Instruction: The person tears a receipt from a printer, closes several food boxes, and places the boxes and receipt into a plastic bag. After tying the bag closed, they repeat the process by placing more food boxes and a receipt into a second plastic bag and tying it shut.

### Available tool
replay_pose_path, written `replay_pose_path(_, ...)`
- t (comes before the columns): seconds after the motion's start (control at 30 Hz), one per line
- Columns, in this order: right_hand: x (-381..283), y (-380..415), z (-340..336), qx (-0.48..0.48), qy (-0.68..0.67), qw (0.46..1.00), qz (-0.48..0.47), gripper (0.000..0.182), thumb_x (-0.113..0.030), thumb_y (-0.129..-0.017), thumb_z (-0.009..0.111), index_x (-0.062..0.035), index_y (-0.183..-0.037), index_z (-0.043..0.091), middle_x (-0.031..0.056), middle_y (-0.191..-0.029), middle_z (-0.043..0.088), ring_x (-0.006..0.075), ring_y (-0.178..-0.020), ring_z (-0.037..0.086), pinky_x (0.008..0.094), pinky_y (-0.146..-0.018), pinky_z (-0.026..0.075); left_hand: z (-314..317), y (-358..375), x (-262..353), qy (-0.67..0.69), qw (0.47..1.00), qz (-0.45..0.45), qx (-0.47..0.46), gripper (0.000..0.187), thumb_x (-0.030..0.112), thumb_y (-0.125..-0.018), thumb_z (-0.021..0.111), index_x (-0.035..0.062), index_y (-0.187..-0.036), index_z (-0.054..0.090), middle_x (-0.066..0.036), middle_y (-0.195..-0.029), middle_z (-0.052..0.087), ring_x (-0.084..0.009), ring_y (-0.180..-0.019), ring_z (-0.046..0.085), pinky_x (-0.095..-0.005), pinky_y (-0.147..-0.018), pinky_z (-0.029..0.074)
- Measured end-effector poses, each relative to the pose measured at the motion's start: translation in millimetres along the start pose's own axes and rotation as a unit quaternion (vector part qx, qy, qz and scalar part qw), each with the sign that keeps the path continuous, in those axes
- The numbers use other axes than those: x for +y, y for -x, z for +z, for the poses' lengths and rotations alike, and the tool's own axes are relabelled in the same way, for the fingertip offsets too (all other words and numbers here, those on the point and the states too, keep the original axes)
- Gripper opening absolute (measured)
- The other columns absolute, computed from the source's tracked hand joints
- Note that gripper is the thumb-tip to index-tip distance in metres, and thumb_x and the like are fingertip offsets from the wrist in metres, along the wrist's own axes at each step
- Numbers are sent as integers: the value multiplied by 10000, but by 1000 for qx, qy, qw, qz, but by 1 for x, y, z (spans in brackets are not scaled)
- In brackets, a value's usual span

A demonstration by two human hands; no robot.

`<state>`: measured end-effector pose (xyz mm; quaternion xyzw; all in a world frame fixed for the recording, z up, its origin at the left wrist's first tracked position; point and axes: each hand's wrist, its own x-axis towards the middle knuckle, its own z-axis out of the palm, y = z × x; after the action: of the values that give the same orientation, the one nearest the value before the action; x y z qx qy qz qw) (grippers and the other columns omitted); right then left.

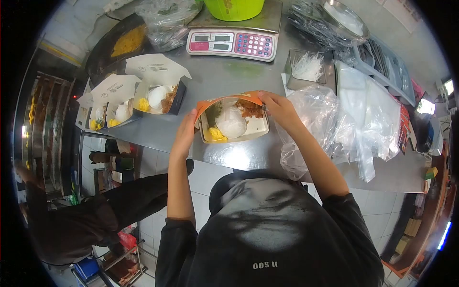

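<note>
A paper food box [260, 128] stands on the steel table in front of me, its orange lid [224, 99] raised at the far side. Inside are a white mound of rice [233, 123], yellow food [216, 134] at the near left and brown, crumbly food [250, 109] at the back right. My left hand [184, 133] is closed at the left end of the lid, thumb at its edge. At the right corner my right hand [278, 111] pinches the lid, fingers partly hidden behind it.
Open filled boxes [160, 71] stand at the left. Behind are a scale [232, 44], a green tub [234, 7] and a pan of yellow food [129, 42]. Plastic bags [313, 117] and a metal tin [306, 69] lie right. A person in dark clothes [86, 222] is at the left.
</note>
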<state>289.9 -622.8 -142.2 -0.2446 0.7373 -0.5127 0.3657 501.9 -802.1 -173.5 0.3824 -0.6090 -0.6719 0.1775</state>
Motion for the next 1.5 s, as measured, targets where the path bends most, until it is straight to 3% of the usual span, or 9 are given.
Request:
replay_pose_path(0.17,12,-8,3,24,-16,999,-44,456,-371,-936,506,-2,-1186,606,103,-887,672,152,-787,624,270,-720,489,-2,1,5,-24,1000,11,7,506,413,-960,422,-44,-1093,594,-137,-1106,599,-194,-1042,537,-308,-953,386)
replay_pose_path(0.43,43,-8,10,21,17,998,-58,502,-268,-943,500,22,-1348,440,129,-887,662,180,-848,638,274,-794,475,0,7,13,-246,967,62,-8,534,343,-932,350,-75,-1201,545,-262,-1168,583,-319,-1103,544,-346,-963,379)
replay_pose_path(0.53,32,-3,16,40,4,999,-31,520,-273,-945,495,18,-1367,411,149,-909,656,198,-871,639,292,-809,471,4,1,6,-147,988,33,-25,559,392,-945,343,-64,-1188,557,-287,-1164,575,-371,-1122,540,-355,-957,389)
replay_pose_path(0.67,9,-3,19,-15,103,994,24,573,-319,-959,464,48,-1386,355,167,-981,657,242,-868,642,327,-815,476,23,9,26,-236,972,4,-5,613,457,-954,364,-83,-1209,504,-293,-1125,589,-402,-1104,551,-354,-942,405)
replay_pose_path(0.83,84,-9,32,-13,23,997,-74,647,-371,-978,402,91,-1406,253,260,-1338,434,323,-1253,429,352,-1044,327,18,5,-19,-163,968,177,-72,628,403,-946,459,-96,-1314,360,-311,-1192,547,-415,-1177,493,-394,-988,367)
replay_pose_path(0.97,76,1,30,-42,24,996,-70,650,-358,-985,387,71,-1433,190,281,-1495,182,358,-1422,139,390,-1144,154,6,5,-28,-273,941,177,-99,773,397,-900,540,-68,-1424,213,-292,-1435,303,-414,-1351,226,-458,-1095,228)
replay_pose_path(1.07,84,1,21,40,279,924,-258,661,-347,-976,421,54,-1444,182,270,-1493,206,379,-1411,166,420,-1141,171,1,1,-33,-342,865,364,-40,852,460,-859,587,-32,-1445,212,-274,-1459,270,-423,-1359,227,-451,-1118,210)
replay_pose_path(1.17,42,13,4,-64,434,839,-321,721,-387,-937,491,36,-1445,204,254,-1491,223,368,-1412,173,436,-1141,184,-6,-5,-11,-427,802,385,-160,924,548,-797,623,2,-1444,253,-261,-1476,240,-433,-1370,208,-463,-1125,209)
replay_pose_path(1.5,36,3,-8,-95,572,697,-422,770,-425,-800,619,46,-1355,368,256,-1430,331,366,-1352,323,420,-1075,350,-7,-3,10,-559,705,391,-192,721,534,-792,604,191,-1401,427,-234,-1492,242,-411,-1386,212,-462,-1111,261)
